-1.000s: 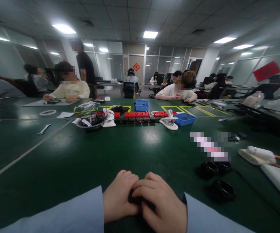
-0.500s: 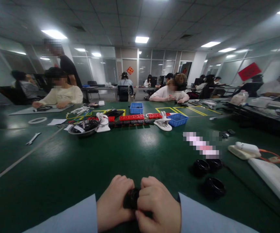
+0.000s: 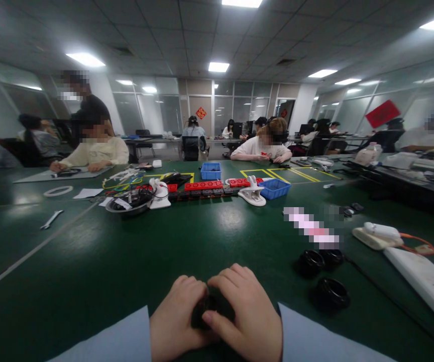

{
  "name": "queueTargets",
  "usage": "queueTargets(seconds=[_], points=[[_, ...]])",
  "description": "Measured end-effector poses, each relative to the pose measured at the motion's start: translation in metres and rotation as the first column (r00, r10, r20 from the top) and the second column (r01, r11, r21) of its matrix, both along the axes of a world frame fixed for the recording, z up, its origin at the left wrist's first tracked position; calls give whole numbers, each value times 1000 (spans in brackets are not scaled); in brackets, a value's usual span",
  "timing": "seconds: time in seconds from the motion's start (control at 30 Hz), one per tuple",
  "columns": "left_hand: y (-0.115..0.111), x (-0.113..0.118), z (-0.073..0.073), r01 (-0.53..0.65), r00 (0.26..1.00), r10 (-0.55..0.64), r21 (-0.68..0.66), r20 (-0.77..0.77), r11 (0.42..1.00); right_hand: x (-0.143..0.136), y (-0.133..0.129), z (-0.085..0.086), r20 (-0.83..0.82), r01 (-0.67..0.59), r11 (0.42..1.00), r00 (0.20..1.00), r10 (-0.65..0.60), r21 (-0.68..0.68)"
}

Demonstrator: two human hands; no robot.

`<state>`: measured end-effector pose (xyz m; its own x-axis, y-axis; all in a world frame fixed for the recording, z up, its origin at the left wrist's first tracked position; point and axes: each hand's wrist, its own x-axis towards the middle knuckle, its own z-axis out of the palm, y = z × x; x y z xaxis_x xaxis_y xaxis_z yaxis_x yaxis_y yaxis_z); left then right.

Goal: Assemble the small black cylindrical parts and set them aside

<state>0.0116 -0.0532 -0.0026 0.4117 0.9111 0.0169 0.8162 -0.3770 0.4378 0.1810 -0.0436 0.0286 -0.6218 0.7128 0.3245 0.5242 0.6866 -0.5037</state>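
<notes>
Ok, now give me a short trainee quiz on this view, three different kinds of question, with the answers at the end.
1. Count: how many black rings lie on the green table, to the right of the hands?
2. True or false: the wrench is inside the metal bowl.
3. Multiple choice: what shows between the left hand and the right hand?
A. A dark object
B. A white clip
C. A blue bin

Key:
1. Three.
2. False; the wrench lies on the tabletop, apart from the bowl.
3. A; it is mostly hidden by the hands.
</notes>
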Motion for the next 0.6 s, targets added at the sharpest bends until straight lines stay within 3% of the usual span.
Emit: queueTargets(seconds=[0.37, 0.6], points=[[-1, 1, 0, 5, 999, -5, -3, 42, 1000, -1, 1, -6, 16, -81, 996, 997, 82, -31], [-1, 1, -3, 10, 998, -12, 32, 61, 999, -3, 1, -3, -31, -218, 975, 976, 216, -42]])
